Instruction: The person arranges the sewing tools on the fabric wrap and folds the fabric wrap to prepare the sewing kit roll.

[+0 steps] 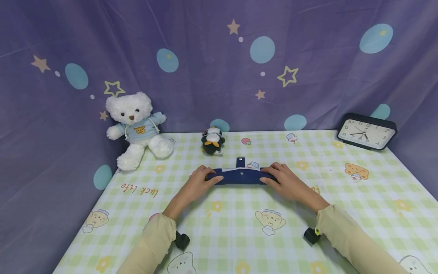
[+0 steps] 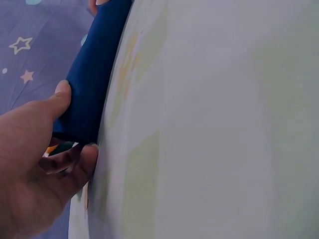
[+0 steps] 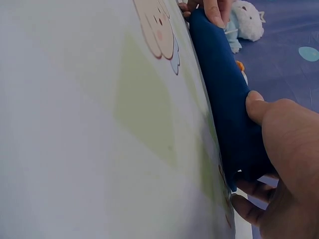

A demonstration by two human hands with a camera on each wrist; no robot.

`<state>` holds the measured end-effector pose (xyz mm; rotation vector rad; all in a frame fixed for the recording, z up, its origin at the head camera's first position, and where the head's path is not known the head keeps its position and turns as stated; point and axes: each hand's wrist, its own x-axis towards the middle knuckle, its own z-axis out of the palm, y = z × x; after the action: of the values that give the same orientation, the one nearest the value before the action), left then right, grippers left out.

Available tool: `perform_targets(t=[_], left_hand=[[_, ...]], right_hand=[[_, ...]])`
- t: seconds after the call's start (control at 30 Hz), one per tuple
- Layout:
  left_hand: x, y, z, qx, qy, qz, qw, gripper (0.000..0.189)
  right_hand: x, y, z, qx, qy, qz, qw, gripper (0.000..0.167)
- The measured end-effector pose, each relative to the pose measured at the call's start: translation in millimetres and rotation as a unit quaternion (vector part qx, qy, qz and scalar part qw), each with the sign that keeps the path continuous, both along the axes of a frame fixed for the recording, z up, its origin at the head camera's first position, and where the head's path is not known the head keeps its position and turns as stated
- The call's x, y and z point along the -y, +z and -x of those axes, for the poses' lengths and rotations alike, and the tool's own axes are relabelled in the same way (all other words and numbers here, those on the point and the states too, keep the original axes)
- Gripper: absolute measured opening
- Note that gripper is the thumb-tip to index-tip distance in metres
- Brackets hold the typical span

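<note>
A navy blue rolled-up piece (image 1: 241,177) with a short snap strap lies across the table; its exact kind is not clear. A metal snap shows on its near side, and a pale strip runs along its top. My left hand (image 1: 199,182) grips its left end, thumb on the near face. At the right end my right hand (image 1: 285,182) holds it the same way. In the left wrist view, the left thumb (image 2: 62,97) presses on the blue roll (image 2: 92,74), fingers curled round the end. The right wrist view has the right thumb (image 3: 256,105) on the roll (image 3: 224,84).
Behind the roll sits a small penguin plush (image 1: 212,141). A white teddy bear (image 1: 138,129) in a blue hoodie leans at the back left. A black-framed clock (image 1: 367,131) stands at the back right. Purple curtains (image 1: 219,68) enclose the checked tablecloth (image 1: 232,236).
</note>
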<state>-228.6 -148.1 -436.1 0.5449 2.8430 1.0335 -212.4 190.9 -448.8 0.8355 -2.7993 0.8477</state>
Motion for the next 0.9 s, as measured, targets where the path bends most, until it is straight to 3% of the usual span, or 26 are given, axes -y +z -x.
perform_targets(t=[0.53,0.73,0.9], left_hand=[[-2.6,0.8,8.1,0.002,0.020,0.008,0.9998,0.045],[-2.2,2.1,7.9,0.004,0.014,0.005,0.9999,0.043],[-1.2,2.2,7.2,0.007,0.005,-0.005,0.9999,0.039]], right_hand=[[0.2,3.9,5.1,0.032,0.004,0.008,0.9995,0.041],[4.9,14.3,7.5,0.026,-0.022,-0.024,0.9991,0.044],[18.9,27.9,19.3,0.018,-0.039,-0.026,0.9987,0.041]])
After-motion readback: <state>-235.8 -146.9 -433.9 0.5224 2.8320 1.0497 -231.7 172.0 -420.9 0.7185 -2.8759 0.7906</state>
